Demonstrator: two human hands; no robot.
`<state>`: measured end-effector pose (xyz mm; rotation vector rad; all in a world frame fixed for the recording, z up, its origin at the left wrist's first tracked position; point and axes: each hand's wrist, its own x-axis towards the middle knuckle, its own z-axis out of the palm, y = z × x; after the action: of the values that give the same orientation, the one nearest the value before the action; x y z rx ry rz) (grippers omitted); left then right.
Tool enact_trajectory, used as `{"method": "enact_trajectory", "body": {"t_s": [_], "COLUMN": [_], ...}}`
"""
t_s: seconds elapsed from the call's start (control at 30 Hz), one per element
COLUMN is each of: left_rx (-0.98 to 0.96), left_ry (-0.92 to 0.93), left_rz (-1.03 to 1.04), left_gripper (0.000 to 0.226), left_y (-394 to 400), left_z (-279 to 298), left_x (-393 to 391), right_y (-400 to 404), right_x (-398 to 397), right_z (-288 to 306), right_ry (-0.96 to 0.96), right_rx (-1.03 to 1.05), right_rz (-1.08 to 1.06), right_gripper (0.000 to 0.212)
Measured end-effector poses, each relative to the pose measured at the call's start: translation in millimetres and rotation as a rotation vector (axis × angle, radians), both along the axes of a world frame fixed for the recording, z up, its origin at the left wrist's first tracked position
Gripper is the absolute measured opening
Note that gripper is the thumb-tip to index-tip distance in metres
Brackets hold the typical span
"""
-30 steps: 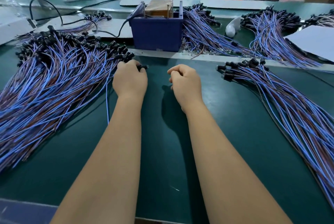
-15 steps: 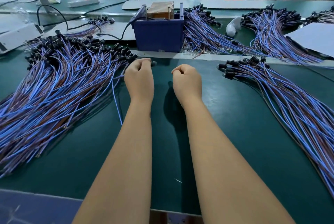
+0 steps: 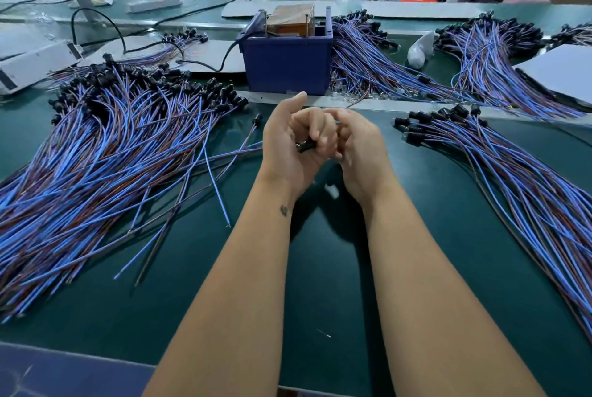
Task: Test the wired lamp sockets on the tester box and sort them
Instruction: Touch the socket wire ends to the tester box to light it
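over at nine o'clock, a big heap of wired sockets [image 3: 105, 153] sprawls across the green desk [image 3: 320, 284], black socket heads bunched at its far edge and blue and brown leads fanning back toward the near-left corner. a few loose leads stray from the heap toward the middle, and one single socket [image 3: 257, 118] lies just off its right edge, apart from the rest. behind the heap, at ten o'clock, a white box [image 3: 35, 63] sits at the desk's left side with a black cable [image 3: 105, 25] looping past it, and a small bundle [image 3: 179, 44] of sockets lies near that.

at the centre the left hand [image 3: 290, 146] is turned palm-up with its fingers curled, gripping a black socket [image 3: 306, 146] that pokes out between them. the right hand [image 3: 358, 150] presses right against it, fingers curled in and meeting the left hand's fingers; whether it also has hold of the socket i cannot tell, since its fingertips are hidden. both hands hover above the desk.

straight ahead at twelve o'clock stands the blue tester box [image 3: 286, 65], a brown block on top of it. just right of it another bundle of wired sockets [image 3: 378, 66] spills toward two o'clock, with a white bulb [image 3: 419, 50] lying beyond. at three o'clock a sorted pile [image 3: 499, 172] runs from its black heads down to the right edge.
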<state>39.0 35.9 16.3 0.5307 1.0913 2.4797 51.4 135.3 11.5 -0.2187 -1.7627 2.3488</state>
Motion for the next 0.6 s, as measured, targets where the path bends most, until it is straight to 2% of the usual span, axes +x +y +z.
{"method": "enact_trajectory", "body": {"t_s": [0.1,0.17,0.23,0.3,0.43,0.5,0.6], "left_rx": [-0.059,-0.247,-0.403,-0.474,-0.413,-0.392,-0.354], "left_ry": [0.032,0.072,0.067,0.025,-0.186,-0.226,-0.24], "left_rz": [-0.24,-0.299,-0.285,-0.188,0.255,0.392,0.471], "left_gripper": [0.055,0.059,0.063,0.063,0.043,0.032,0.024], "left_y": [0,1,-1,-3,-1,0,2], "left_z": [4,3,2,3,0,-2,-2], "left_x": [4,5,4,1,-10,-14,-14], "right_y": [2,5,8,11,19,16,1], "right_x": [4,4,4,3,1,1,3], "right_z": [2,2,1,1,0,0,-4], "right_ry": [-0.015,0.003,0.015,0.047,0.053,0.034,0.015], "right_rx": [-0.063,-0.12,-0.162,-0.252,-0.422,-0.253,0.201], "right_rz": [0.08,0.052,-0.006,-0.025,-0.05,-0.06,-0.046], "right_gripper": [0.027,0.014,0.011,0.015,0.02,0.022,0.025]}}
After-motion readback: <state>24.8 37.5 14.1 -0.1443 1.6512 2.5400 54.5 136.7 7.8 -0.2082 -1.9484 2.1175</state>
